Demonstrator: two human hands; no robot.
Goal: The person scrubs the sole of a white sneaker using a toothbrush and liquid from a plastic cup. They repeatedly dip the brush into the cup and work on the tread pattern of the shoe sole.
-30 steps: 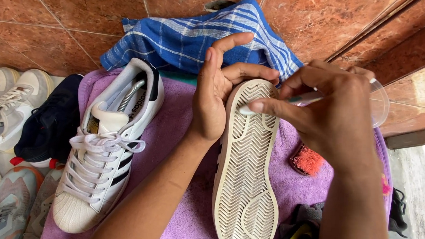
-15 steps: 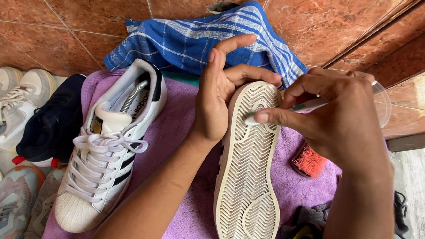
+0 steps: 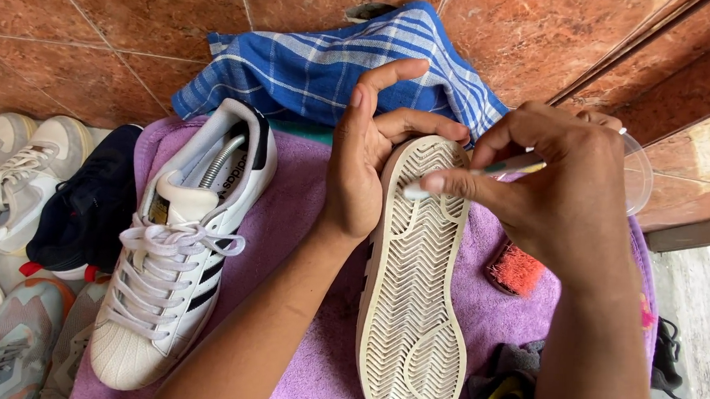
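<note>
My left hand (image 3: 369,156) grips a white sneaker (image 3: 415,292) by its heel end, sole turned up and standing on edge over a purple towel (image 3: 288,244). My right hand (image 3: 546,193) pinches a small thin brush (image 3: 474,173) whose head presses on the ridged sole near the heel. The matching white sneaker with black stripes (image 3: 178,247) lies upright on the towel to the left, laces tied.
A blue checked cloth (image 3: 313,68) lies behind the towel on the red tiled floor. Several other shoes (image 3: 39,199) crowd the left edge. An orange-bristled brush (image 3: 516,269) rests on the towel under my right hand, and a clear plastic container (image 3: 635,178) sits behind it.
My right hand has slid the brush a little along the sole's heel end. The left hand keeps the same hold on the shoe.
</note>
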